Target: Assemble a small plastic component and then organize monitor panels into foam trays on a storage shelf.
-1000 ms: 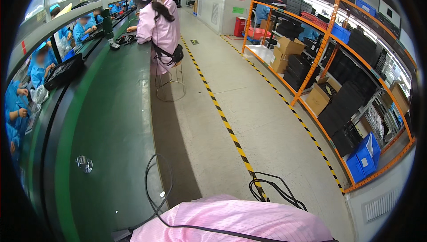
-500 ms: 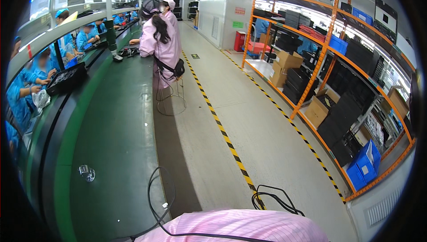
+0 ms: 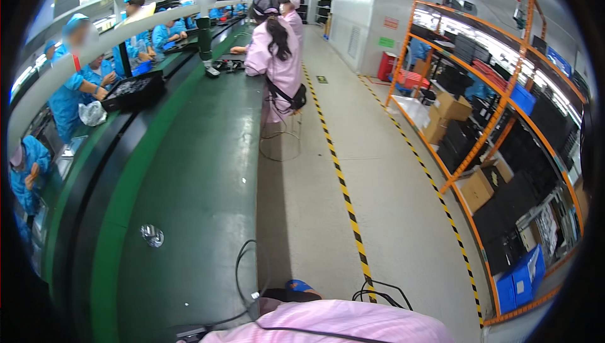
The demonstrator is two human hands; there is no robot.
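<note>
Neither my left hand nor my right hand shows. At the lower edge lies my pink striped garment (image 3: 340,321), crossed by a thin black cable (image 3: 315,331). The cable loops over the edge of the long green workbench (image 3: 195,179) on my left. By the lower edge, a dark object (image 3: 191,333), only partly seen, rests on the bench. A small clear and silvery piece (image 3: 152,236) lies on the green surface; its kind is too small to tell. A blue shoe (image 3: 301,287) shows beside my garment.
Further along the bench stands a co-worker in pink (image 3: 275,53), near a wire stool (image 3: 282,141). People in blue sit across the conveyor (image 3: 101,182), where a black bin (image 3: 133,89) rests. Orange shelving (image 3: 485,144) lines the right side. Coiled black cable (image 3: 382,294) lies near the striped floor line.
The view has swung left, so bench, co-worker and shelving sit further right in the picture. A blue shoe and the dark object on the bench have come into sight.
</note>
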